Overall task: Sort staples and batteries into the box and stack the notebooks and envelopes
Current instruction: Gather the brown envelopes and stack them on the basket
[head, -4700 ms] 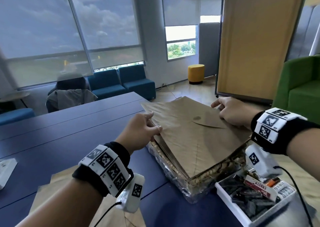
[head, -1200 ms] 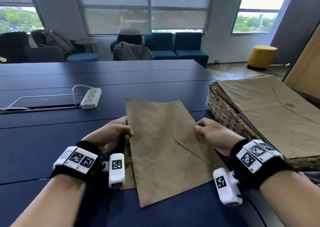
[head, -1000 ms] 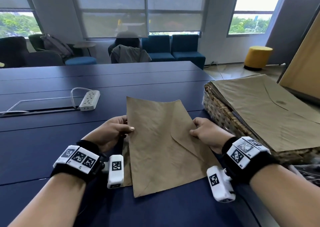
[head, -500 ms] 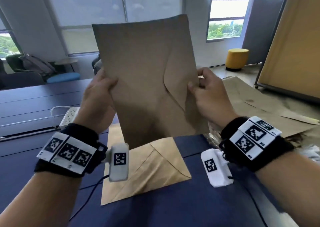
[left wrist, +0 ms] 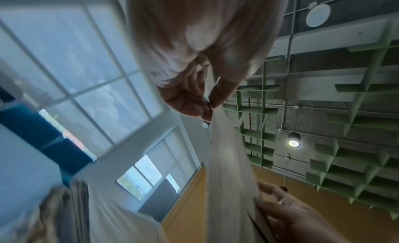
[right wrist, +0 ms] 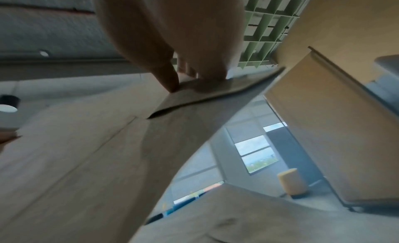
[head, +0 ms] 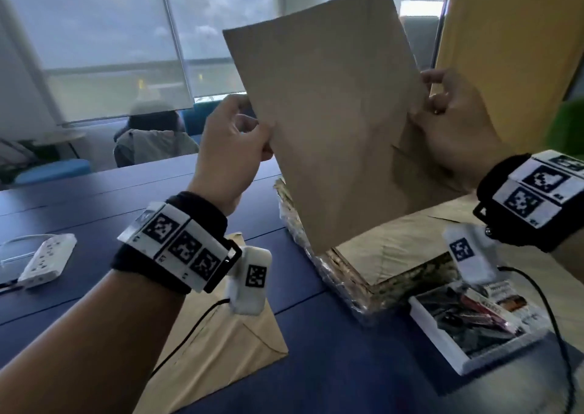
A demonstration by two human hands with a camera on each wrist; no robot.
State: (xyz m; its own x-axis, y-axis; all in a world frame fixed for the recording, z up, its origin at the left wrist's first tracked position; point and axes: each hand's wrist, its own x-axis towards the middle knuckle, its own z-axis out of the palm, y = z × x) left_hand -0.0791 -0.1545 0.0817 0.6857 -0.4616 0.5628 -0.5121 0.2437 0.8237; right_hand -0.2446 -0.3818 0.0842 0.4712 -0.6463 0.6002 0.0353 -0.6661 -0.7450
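A large brown envelope [head: 328,113] stands upright in the air over the stack. My left hand [head: 243,129] pinches its left edge, thumb in front; the pinch shows in the left wrist view [left wrist: 208,106]. My right hand [head: 442,120] pinches the right edge by the flap [right wrist: 194,91]. Below lies a stack of brown envelopes [head: 401,249] on plastic-wrapped notebooks [head: 335,274]. One more envelope [head: 227,347] lies flat on the blue table [head: 79,211] under my left forearm. A white box [head: 474,328] with batteries and staple packs sits at the right.
A white power strip [head: 47,260] with its cable lies at the table's left. A yellow-brown panel [head: 512,50] stands behind the stack at the right. Chairs and blue sofas [head: 50,169] stand beyond the table by the windows.
Both hands lifted the top envelope off the table and carried it up and to the right, over the stack. A second envelope beneath it has come into sight.
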